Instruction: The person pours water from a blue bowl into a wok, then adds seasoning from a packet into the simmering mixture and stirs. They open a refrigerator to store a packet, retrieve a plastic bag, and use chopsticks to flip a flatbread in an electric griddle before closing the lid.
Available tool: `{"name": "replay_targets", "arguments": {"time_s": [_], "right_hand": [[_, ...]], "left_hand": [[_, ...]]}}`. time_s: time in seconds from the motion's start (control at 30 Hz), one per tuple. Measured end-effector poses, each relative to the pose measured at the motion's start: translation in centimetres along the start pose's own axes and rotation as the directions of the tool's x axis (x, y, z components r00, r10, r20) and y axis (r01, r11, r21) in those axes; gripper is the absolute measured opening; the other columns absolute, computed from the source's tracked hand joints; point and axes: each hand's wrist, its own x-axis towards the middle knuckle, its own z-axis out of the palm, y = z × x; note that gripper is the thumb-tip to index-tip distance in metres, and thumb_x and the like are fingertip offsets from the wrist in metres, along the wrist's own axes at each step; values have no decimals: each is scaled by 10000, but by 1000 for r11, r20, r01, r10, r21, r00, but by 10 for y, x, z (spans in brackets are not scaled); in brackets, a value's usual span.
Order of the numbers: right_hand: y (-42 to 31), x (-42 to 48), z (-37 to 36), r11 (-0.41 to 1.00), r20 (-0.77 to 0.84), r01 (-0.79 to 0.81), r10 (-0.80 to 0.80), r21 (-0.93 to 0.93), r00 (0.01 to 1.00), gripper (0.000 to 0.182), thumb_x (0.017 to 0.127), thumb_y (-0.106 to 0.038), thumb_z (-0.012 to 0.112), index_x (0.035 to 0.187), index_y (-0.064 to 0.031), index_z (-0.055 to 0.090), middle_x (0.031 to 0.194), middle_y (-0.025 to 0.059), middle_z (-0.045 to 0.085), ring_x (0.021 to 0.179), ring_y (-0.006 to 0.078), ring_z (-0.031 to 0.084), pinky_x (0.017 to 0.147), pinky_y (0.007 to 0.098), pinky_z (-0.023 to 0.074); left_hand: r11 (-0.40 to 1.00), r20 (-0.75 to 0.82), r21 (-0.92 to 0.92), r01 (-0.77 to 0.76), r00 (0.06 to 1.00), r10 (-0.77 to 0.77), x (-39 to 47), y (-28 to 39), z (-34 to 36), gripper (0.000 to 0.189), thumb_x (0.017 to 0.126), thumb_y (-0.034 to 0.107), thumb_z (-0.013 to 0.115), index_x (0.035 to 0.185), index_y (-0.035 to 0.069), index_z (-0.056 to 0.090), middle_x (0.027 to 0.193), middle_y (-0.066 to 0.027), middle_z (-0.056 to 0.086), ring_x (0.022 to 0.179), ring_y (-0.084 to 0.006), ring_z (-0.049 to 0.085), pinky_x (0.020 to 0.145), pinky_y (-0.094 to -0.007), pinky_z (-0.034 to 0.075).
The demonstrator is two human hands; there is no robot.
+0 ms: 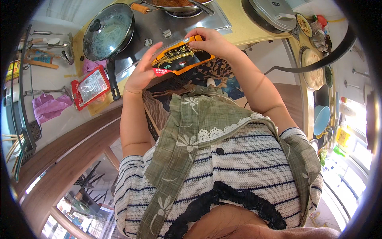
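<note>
My right hand grips one end of an orange and black food packet with its thumb and fingers. At the packet's other end is my left hand, its fingers raised and spread apart; whether its palm touches the packet cannot be told. The packet is in front of the gas hob. To the left on the hob sits a pan with a glass lid, pale noodles visible through the glass. A wok with reddish-brown food sits on the burner at the top edge.
Left of the pan lie a red and clear packet and a purple cloth. Ladles hang by a rack. The pan's black handle juts over the counter edge. Right are a round electric griddle, flatbread and a blue basin.
</note>
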Motion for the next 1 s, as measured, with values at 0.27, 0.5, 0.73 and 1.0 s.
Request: {"name": "replay_targets", "arguments": {"time_s": [0.27, 0.5, 0.73, 1.0], "right_hand": [[-7, -1, 5, 999, 27, 25, -26, 32, 999, 188, 820, -97, 644, 997, -48, 608, 842, -16, 596, 772, 54, 534, 690, 212, 448], [-3, 7, 9, 992, 29, 96, -98, 76, 995, 159, 816, -65, 625, 973, -40, 614, 845, -22, 592, 780, 47, 527, 703, 205, 441], [-3, 8, 8, 976, 31, 47, -55, 214, 998, 149, 802, -45, 612, 949, -49, 640, 831, -26, 602, 780, 49, 531, 703, 202, 439], [2, 7, 6, 987, 55, 57, -66, 153, 996, 115, 808, -1, 579, 887, -22, 661, 868, -1, 617, 840, 81, 567, 769, 210, 448]], "left_hand": [[949, -94, 191, 250, 967, -235, 13, 17, -19, 529, 784, 204, 665, 1241, 4, 489, 1191, -117, 554, 1097, -177, 512, 926, -286, 393], [534, -95, 839, 105, 994, -45, 42, 34, 15, 302, 787, 204, 659, 1026, 28, 604, 873, -122, 654, 787, -183, 630, 721, -276, 477], [583, -190, 795, 167, 981, -21, 39, 19, 20, 269, 815, 135, 650, 1037, -3, 588, 892, -68, 653, 799, -90, 589, 724, -238, 468], [780, -114, 603, 168, 986, -124, 36, 20, 19, 327, 821, 219, 645, 1074, 19, 591, 967, -73, 637, 865, -125, 582, 757, -246, 456]]}}
